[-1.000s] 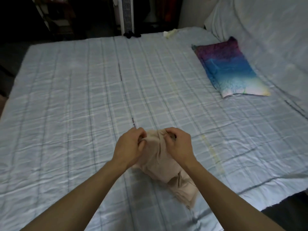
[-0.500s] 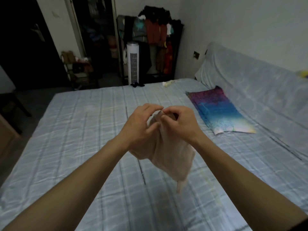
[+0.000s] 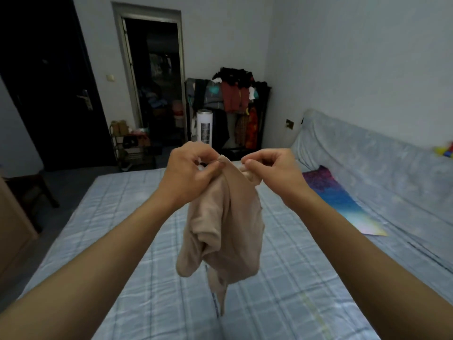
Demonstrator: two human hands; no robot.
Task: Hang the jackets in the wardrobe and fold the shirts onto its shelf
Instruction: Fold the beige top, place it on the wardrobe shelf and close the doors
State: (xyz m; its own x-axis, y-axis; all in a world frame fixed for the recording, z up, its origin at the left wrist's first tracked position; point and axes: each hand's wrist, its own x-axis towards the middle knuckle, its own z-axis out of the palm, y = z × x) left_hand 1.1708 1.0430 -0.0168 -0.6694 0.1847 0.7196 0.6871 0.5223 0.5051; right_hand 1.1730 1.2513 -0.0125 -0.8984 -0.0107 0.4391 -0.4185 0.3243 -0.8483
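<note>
Head view. Left hand (image 3: 190,171) and right hand (image 3: 272,171), both raised at the middle of the frame, each pinch the top edge of a beige shirt (image 3: 225,231) between thumb and fingers; the shirt hangs bunched in the air above the bed (image 3: 117,231), clear of its checked blue cover. A multicoloured pillow (image 3: 335,200) lies on the bed to the right, near the covered headboard (image 3: 372,158). Beyond the foot of the bed stand a white tower fan (image 3: 204,127) and, just behind it, an open clothes rack (image 3: 235,99) crowded with hanging garments. A dark doorway (image 3: 154,77) and a low shoe shelf (image 3: 131,148) lie to the left of the rack.
</note>
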